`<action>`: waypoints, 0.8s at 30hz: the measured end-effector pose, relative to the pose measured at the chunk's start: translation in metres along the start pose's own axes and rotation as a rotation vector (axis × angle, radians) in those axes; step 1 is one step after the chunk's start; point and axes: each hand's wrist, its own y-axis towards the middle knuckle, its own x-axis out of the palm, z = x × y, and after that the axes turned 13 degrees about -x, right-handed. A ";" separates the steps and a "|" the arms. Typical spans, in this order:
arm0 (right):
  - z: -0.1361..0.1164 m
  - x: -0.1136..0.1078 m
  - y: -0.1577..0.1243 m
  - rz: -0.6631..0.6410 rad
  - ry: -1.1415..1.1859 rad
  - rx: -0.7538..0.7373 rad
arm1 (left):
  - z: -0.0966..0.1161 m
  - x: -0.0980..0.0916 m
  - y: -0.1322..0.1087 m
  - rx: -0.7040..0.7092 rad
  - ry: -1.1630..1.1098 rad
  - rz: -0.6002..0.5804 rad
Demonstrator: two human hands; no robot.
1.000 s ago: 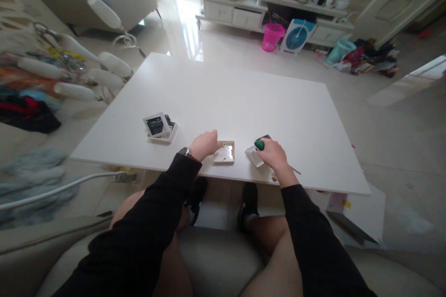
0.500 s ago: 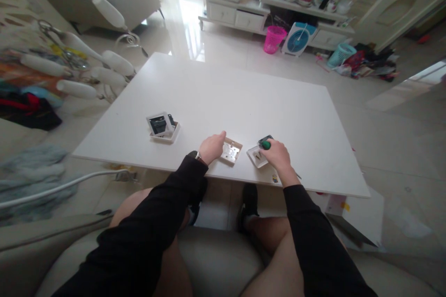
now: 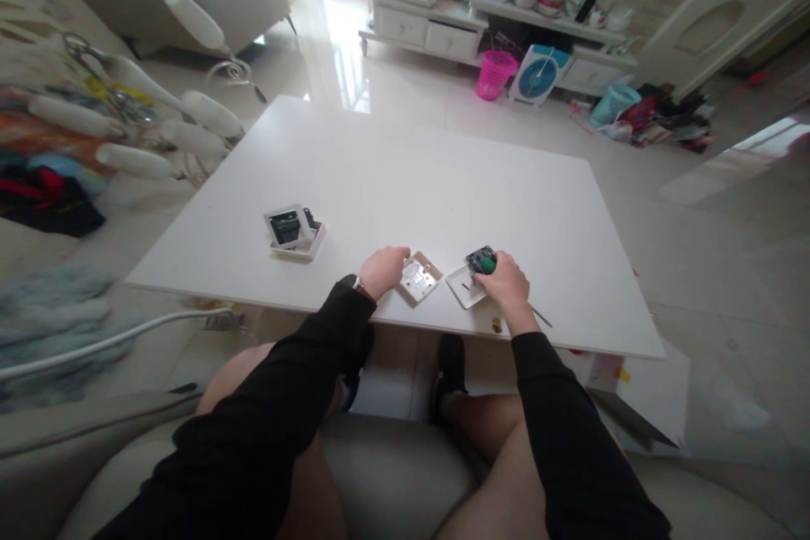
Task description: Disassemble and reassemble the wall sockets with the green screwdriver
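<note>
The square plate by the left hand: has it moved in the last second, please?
Yes: the plate has turned, now askew to the table edge, formerly parallel.

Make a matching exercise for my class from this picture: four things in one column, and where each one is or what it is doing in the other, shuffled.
Column A
1. left hand
2. right hand
3. pink basket
4. black-centred switch part

Column B
a. on the floor beside the blue fan
b. on the table, left of both hands
c. grips the green-handled screwdriver
d. touches the white box

Pairs: 1-d, 2-c, 3-a, 4-b
</note>
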 end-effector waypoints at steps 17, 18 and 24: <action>-0.063 -0.048 -0.015 -0.055 1.786 0.151 | 0.000 0.004 0.009 0.014 -0.069 0.064; -0.064 -0.047 -0.016 -0.054 1.814 0.171 | 0.000 0.004 0.009 0.009 -0.062 0.064; -0.062 -0.043 -0.014 0.013 1.937 0.223 | -0.001 0.002 0.006 -0.058 0.016 0.042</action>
